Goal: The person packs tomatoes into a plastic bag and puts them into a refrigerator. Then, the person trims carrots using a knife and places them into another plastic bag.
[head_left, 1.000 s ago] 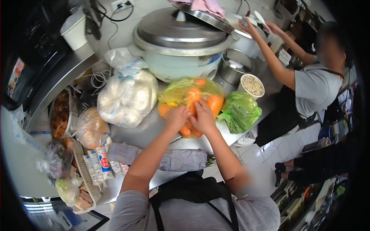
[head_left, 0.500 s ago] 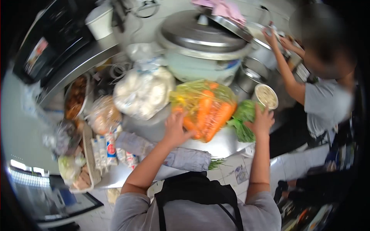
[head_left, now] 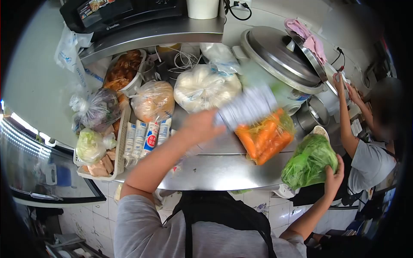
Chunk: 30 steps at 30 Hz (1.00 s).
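Note:
My left hand (head_left: pixel 202 127) grips one end of a paper-wrapped bundle (head_left: pixel 247 107), raised over the counter and blurred by motion. Green shows faintly past the bundle's far end. Just beyond it lies a clear bag of carrots (head_left: pixel 269 135). At the counter's right front, my right hand (head_left: pixel 334 174) is closed round the right side of a bag of leafy greens (head_left: pixel 306 163). Behind those greens, a small pale tub (head_left: pixel 321 131) is partly covered.
A large lidded cooker (head_left: pixel 275 56) stands at the back right, near another person's hands (head_left: pixel 346 88). White-filled bags (head_left: pixel 206 88), white-and-blue tubes (head_left: pixel 150 136) and a cream basket (head_left: pixel 122 142) occupy the left. A metal shelf (head_left: pixel 159 36) overhangs the back.
My left hand has left the carrots and lifted the wrapped bundle off the counter's front edge. My right hand has taken hold of the greens. The view has turned left.

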Each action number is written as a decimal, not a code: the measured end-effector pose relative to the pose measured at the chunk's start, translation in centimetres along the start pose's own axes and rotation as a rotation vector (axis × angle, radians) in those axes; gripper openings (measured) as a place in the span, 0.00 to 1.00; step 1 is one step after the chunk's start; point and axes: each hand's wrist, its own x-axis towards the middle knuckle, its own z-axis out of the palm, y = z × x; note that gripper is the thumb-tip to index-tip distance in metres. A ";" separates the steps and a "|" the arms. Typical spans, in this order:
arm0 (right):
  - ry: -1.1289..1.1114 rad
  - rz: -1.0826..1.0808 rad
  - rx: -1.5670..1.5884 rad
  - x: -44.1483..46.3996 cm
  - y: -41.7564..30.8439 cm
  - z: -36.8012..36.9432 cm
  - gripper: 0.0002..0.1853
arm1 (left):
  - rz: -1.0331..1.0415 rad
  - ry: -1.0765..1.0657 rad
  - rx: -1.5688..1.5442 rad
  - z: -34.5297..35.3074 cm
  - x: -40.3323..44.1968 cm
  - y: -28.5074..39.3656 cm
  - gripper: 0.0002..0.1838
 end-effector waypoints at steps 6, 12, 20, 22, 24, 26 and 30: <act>0.005 0.050 0.501 -2.7 -6.8 9.5 0.26 | -0.350 0.467 -0.060 -8.3 2.4 -15.1 0.37; -0.229 -0.019 0.283 -9.6 -2.1 28.5 0.29 | -0.390 0.626 0.268 -5.2 1.0 -17.0 0.49; -0.827 -0.029 0.095 -11.7 -5.5 30.3 0.32 | 0.029 0.552 0.144 -1.7 0.4 -10.9 0.38; -0.800 0.013 0.107 -9.4 -5.7 27.6 0.27 | 0.117 0.639 0.112 -0.8 0.9 -8.9 0.32; -0.582 0.093 0.141 -7.8 -4.5 24.8 0.21 | 0.289 0.570 -0.033 0.9 1.6 -6.2 0.27; -0.344 0.178 0.050 -6.3 -1.5 22.7 0.19 | 0.402 0.419 -0.179 3.2 2.1 -2.8 0.22; -0.061 0.015 -0.270 -4.6 3.6 19.7 0.20 | 0.645 0.124 -0.198 11.0 4.4 4.3 0.17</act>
